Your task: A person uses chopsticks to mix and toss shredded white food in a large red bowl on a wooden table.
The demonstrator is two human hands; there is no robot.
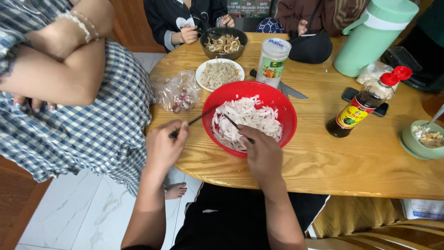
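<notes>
the red bowl (286, 115) sits near the table's front edge, right ahead of me, heaped with pale white-pink strips (247, 121) that look wet and limp, tangled rather than lying in any one direction. my right hand (264, 155) rests on the bowl's near rim, fingers curled shut around a dark chopstick (237, 125) whose tip is buried in the heap; the stick's long axis runs up and to the left from my fist into the middle of the strips. my left hand (165, 144) is just outside the bowl on its left, closed around a second dark stick (196, 120) that points right and slightly away from me, its far end reaching the bowl's left rim. so the food lies forward and left of the right grip, forward and right of the left, with the right hand the nearer of the two. beyond the bowl stand a white plate of shredded food (219, 73), a clear plastic bag (178, 91), a lidded white jar (272, 56) and a knife (284, 87). a dark sauce bottle with a red cap (365, 103) stands to the right on the round wooden table (333, 162), a mint green jug (374, 34) behind it. a person in a checked shirt (88, 120) stands close on my left, arms folded.
</notes>
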